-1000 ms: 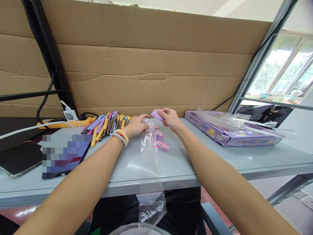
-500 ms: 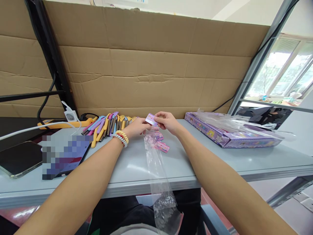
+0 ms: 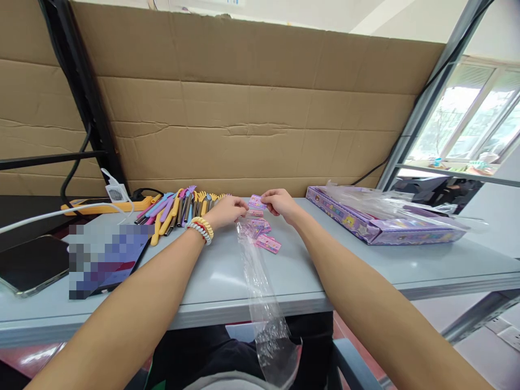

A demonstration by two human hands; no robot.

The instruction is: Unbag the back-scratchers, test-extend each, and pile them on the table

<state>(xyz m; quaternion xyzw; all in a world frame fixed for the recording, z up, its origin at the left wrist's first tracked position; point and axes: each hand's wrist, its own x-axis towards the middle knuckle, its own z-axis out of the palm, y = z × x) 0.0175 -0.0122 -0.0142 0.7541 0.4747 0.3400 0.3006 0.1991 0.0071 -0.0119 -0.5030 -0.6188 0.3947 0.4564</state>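
Observation:
My right hand [image 3: 281, 205] pinches the edge of a small pink and purple printed card [image 3: 257, 202] above the grey table. Beside it on the left, my left hand [image 3: 228, 211] has its fingers pressed together; what they hold, if anything, is hidden. Just under its fingertips is the upper end of a long clear plastic bag [image 3: 257, 281], which runs over the table's front edge down to my lap. Several more pink cards [image 3: 268, 243] lie loose between the hands, partly overlapping one another and the bag's top.
Colourful pens [image 3: 179, 208] lie heaped behind my left wrist. A purple printed box [image 3: 382, 225] with clear plastic bags on top sits at the right. At the left are a phone [image 3: 34, 262], a white cable and a yellow-orange tool. A cardboard panel [image 3: 252, 108] closes off the back.
The card in my right hand has moved slightly right and down, over the other cards. My left fingers have come away from it, leaving a small gap. The bag has shifted slightly.

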